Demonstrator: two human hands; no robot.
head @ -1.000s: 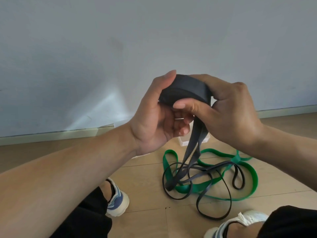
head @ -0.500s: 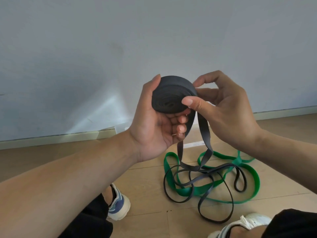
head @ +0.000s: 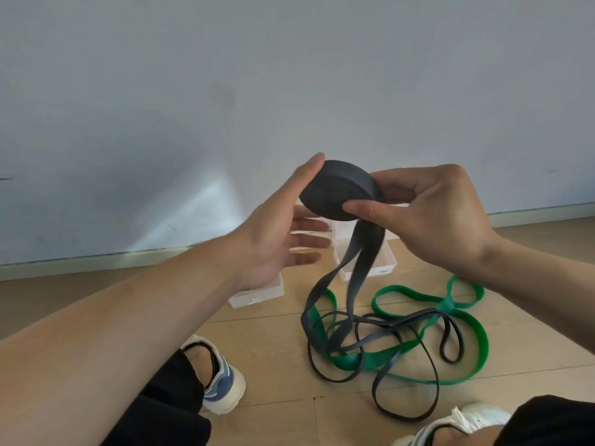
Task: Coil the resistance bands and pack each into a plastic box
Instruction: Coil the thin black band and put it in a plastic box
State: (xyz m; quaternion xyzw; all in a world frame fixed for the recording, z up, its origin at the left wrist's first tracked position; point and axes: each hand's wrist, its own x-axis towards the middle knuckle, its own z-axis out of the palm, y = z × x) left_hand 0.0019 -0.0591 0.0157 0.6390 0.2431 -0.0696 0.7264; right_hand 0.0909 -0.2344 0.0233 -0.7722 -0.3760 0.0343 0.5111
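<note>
The black band's coil was held in the air in front of the wall, its loose tail hanging to a tangle on the floor, over the green band. The right hand pinched the coil between thumb and curled fingers. The left hand had straight, spread fingers, its thumb touching the coil's edge. Two clear plastic boxes stood on the floor behind, near the wall.
</note>
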